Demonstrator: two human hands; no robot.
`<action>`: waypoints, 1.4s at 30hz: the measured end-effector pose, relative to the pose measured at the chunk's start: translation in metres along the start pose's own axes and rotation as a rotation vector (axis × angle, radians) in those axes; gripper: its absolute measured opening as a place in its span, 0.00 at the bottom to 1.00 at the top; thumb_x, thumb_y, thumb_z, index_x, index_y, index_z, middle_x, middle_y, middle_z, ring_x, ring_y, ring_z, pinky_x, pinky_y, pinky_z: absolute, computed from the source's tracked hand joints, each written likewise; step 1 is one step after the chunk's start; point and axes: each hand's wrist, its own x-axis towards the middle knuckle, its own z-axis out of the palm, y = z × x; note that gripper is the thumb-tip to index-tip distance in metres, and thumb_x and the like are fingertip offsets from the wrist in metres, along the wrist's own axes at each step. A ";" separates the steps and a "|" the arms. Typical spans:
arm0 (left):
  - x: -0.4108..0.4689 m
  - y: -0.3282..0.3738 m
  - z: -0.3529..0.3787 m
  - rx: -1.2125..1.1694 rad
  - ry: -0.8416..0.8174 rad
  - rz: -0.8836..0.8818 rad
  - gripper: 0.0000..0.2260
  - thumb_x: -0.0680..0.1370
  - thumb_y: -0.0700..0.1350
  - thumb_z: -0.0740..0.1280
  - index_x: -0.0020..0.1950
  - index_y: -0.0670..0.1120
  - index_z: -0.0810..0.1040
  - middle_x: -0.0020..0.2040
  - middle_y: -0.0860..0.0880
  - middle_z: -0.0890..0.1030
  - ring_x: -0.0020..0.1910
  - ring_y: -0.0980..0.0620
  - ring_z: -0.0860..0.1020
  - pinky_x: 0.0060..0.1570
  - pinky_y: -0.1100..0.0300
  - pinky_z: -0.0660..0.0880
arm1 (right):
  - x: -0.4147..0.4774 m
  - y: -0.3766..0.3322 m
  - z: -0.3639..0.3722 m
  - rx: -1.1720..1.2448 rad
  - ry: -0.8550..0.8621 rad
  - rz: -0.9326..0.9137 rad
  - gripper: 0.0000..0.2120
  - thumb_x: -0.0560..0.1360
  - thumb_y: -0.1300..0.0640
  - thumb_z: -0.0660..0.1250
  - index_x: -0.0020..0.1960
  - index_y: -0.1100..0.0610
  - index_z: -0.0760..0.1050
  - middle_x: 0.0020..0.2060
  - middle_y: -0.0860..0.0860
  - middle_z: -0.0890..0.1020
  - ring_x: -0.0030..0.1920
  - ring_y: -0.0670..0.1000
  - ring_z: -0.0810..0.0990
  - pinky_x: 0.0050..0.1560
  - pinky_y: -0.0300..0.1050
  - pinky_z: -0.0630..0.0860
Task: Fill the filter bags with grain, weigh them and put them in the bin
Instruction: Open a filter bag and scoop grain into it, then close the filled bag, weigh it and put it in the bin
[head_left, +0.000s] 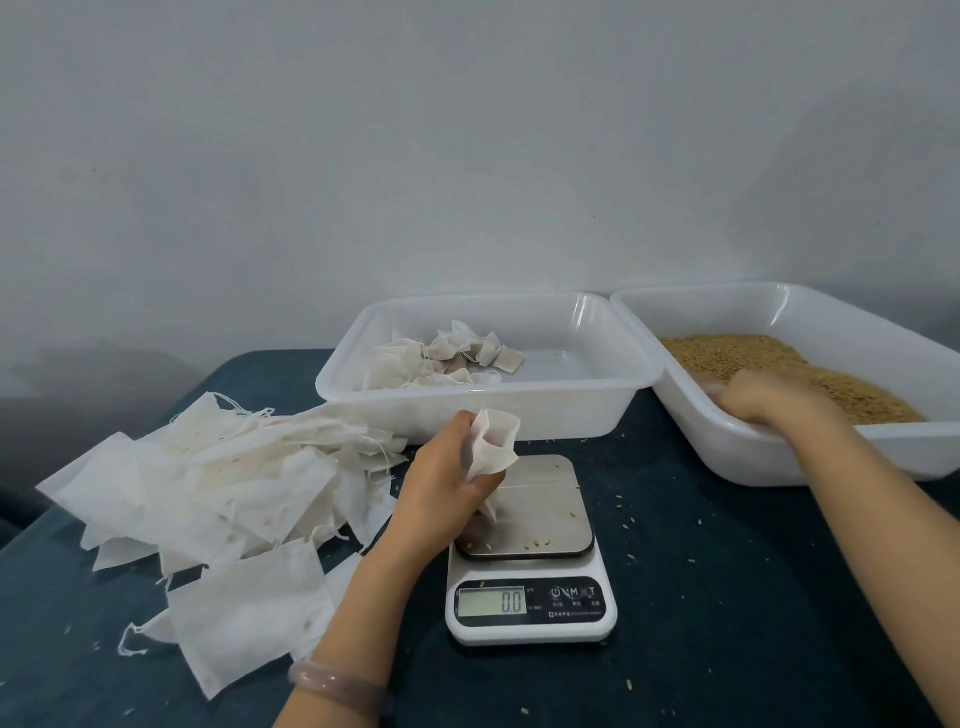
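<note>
A heap of empty bags (208, 478) sprawls along the left edge of the desk (701, 597). Just right of it the left grip (447, 483), a pale bracelet (337, 686) on its wrist, is clamped on one bag (493, 441), fingers curled round its crumpled lower part, its mouth gaping upward. The bag hangs over the left side of the scale (530, 613), which sits mid-desk toward the near edge and reads 0.0, a few grains on its plate. Behind the scale, at the far edge, the bin (613, 410) holds a cluster of filled bags (447, 353) in its left half. Loose grains (628, 519) dot the desk right of the scale. At the far right corner, just beside the bin, a tray (769, 457) holds grain (727, 353). The right grip (769, 402) rests in it, blurred, so I cannot tell whether it is apart or together
</note>
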 end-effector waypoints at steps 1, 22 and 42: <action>0.000 0.000 0.000 -0.004 -0.002 0.003 0.08 0.73 0.48 0.68 0.48 0.53 0.70 0.39 0.56 0.77 0.37 0.59 0.73 0.34 0.65 0.68 | -0.004 -0.001 -0.002 0.013 0.023 -0.017 0.18 0.79 0.45 0.57 0.58 0.56 0.77 0.53 0.56 0.79 0.51 0.57 0.78 0.50 0.50 0.74; 0.002 0.000 0.001 -0.034 0.024 0.048 0.07 0.72 0.51 0.67 0.46 0.55 0.70 0.41 0.55 0.77 0.36 0.56 0.73 0.34 0.66 0.67 | -0.007 -0.007 -0.004 0.358 -0.204 -0.135 0.29 0.82 0.64 0.54 0.80 0.48 0.52 0.79 0.52 0.55 0.76 0.58 0.61 0.72 0.55 0.63; 0.016 0.005 -0.006 -0.049 -0.029 0.046 0.09 0.72 0.52 0.65 0.44 0.67 0.70 0.39 0.59 0.79 0.36 0.58 0.76 0.33 0.67 0.69 | -0.030 0.003 -0.009 0.803 0.297 -0.152 0.12 0.79 0.48 0.63 0.44 0.55 0.77 0.37 0.52 0.82 0.34 0.55 0.78 0.41 0.54 0.77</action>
